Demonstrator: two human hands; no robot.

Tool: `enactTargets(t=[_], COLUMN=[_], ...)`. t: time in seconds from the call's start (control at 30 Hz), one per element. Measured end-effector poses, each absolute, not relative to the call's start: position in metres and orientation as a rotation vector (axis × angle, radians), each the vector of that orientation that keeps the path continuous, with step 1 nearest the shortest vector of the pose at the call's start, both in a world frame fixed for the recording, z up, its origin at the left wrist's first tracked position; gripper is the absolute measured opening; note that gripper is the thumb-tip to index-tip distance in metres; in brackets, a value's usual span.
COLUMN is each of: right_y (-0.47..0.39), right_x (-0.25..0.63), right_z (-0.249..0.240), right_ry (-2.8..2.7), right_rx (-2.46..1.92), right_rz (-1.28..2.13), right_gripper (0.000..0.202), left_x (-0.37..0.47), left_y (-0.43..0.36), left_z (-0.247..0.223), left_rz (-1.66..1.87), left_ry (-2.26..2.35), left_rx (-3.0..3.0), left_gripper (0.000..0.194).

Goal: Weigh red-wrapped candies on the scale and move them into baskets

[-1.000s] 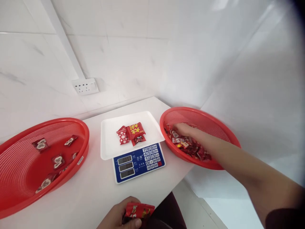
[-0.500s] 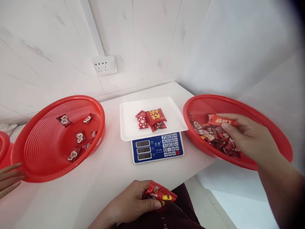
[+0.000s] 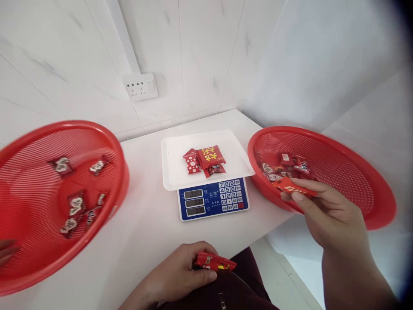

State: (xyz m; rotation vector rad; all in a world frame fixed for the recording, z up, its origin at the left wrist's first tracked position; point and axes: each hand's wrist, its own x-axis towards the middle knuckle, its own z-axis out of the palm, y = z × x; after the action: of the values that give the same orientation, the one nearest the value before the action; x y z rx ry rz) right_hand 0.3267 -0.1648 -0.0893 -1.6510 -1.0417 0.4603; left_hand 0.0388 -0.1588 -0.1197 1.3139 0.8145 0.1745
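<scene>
My left hand is closed round red candy packets near the table's front edge, above my lap. Over the near rim of the right red basket, my right hand pinches a red packet. Many wrapped candies lie in that basket, some hidden behind the hand. Between my hands and the wall stands a blue and white scale. Its white tray bears several red packets, a polka-dotted one among them.
A left red basket holds several dark red candies. Another person's hand shows at its left side. A white socket sits on the wall behind the white table.
My right hand has drawn back toward me with the red packet. The packets in my left hand have tilted. The left basket has shifted left and nearer, along with the other person's hand.
</scene>
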Motion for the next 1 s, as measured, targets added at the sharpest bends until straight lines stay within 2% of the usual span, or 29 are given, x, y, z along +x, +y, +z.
enactTargets(t=[0.13, 0.23, 0.3, 0.37, 0.43, 0.47, 0.57, 0.67, 0.73, 0.87, 1.0], right_y=[-0.165, -0.164, -0.164, -0.165, -0.167, -0.167, -0.168, -0.168, -0.167, -0.166, -0.162], right_x=[0.331, 0.319, 0.3, 0.276, 0.255, 0.247, 0.243, 0.261, 0.279, 0.313, 0.334], right_z=[-0.095, -0.104, -0.111, -0.117, -0.121, -0.122, -0.12, -0.113, -0.109, -0.106, -0.107], right_ry=[-1.122, -1.248, -1.297, -1.323, -1.283, -1.253, -1.262, -1.419, -1.459, -1.288, -1.159], right_rx=[-1.64, -1.484, -1.335, -1.156, -1.022, -0.993, -1.007, -1.038, -1.087, -1.271, -1.405], right_rz=[0.506, 0.796, 1.077, 1.336, 1.463, 1.462, 1.267, 0.918, 0.669, 0.262, 0.117], right_gripper=[0.018, 0.017, 0.024, 0.041, 0.055, 0.054, 0.03, 0.019, 0.019, 0.02, 0.022], left_x=[0.042, 0.049, 0.058, 0.069, 0.08, 0.085, 0.095, 0.101, 0.104, 0.109, 0.106], left_y=[-0.16, -0.158, -0.155, -0.152, -0.148, -0.147, -0.14, -0.122, -0.101, -0.045, -0.007], left_z=[-0.124, -0.122, -0.117, -0.111, -0.106, -0.105, -0.102, -0.094, -0.085, -0.073, -0.081], left_rz=[0.238, 0.343, 0.441, 0.539, 0.63, 0.663, 0.7, 0.698, 0.637, 0.4, 0.147], left_ry=[0.809, 0.819, 0.826, 0.866, 0.979, 1.042, 1.133, 1.023, 0.908, 0.995, 1.15], left_rx=[1.233, 1.162, 1.136, 1.177, 1.308, 1.382, 1.526, 1.815, 2.096, 2.522, 2.674], left_gripper=[0.02, 0.029, 0.034, 0.032, 0.025, 0.022, 0.028, 0.054, 0.064, 0.064, 0.07])
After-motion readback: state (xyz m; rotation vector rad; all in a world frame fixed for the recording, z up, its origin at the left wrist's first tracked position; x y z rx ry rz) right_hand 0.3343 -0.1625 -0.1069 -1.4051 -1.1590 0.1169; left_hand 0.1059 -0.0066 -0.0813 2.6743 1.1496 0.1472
